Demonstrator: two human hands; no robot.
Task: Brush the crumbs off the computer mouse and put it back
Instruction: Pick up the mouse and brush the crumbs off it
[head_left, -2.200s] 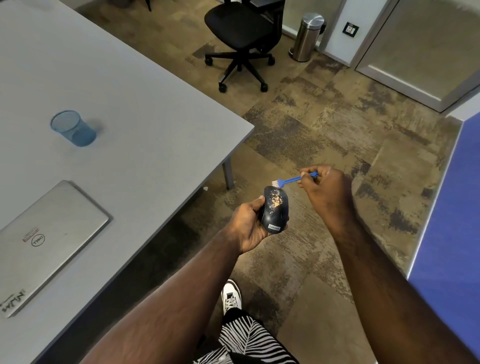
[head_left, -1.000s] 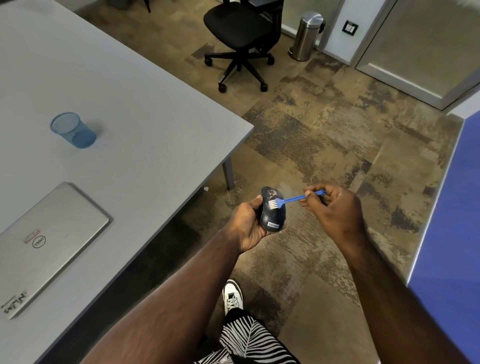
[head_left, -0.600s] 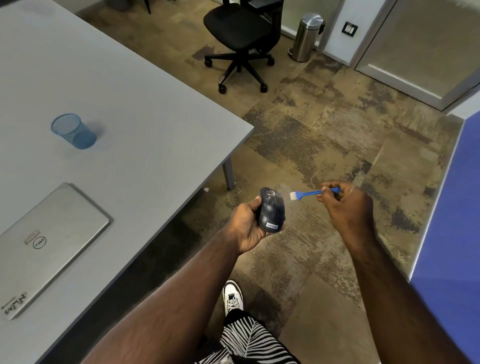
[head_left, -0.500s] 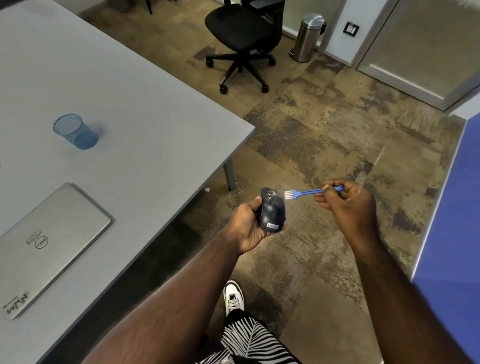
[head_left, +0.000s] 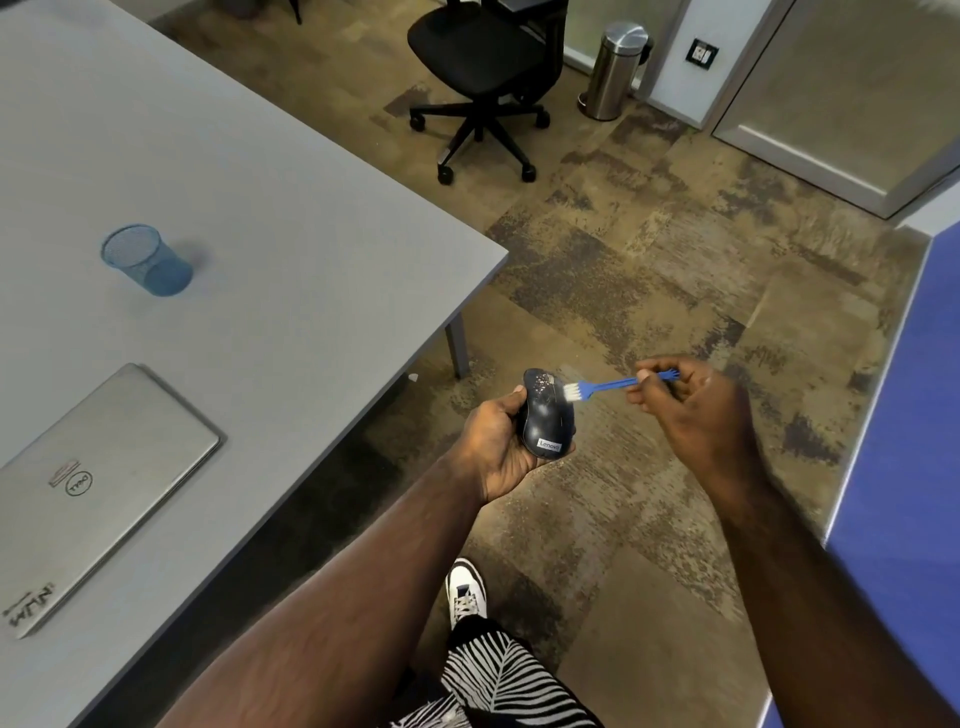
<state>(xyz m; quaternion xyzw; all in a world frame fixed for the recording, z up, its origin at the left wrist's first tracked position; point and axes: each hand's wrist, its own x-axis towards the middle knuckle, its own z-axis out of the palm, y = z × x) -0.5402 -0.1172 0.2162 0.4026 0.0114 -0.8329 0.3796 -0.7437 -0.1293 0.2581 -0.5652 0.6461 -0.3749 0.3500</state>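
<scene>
Blue brush (head_left: 602, 386) back touching mouse (head_left: 546, 415); fewer crumbs (head_left: 543, 382) vs earlier.

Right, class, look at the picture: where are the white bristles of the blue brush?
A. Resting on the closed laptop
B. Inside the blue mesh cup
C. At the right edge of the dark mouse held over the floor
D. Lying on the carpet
C: the right hand holds the blue brush with its bristles against the mouse gripped in the left hand, off the table.

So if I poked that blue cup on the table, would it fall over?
Probably easily. The blue cup looks like thin see-through mesh with nothing visible inside, so it is likely light. It narrows toward the base, so a push near the rim might tip it. On the smooth grey table it might just slide.
</scene>
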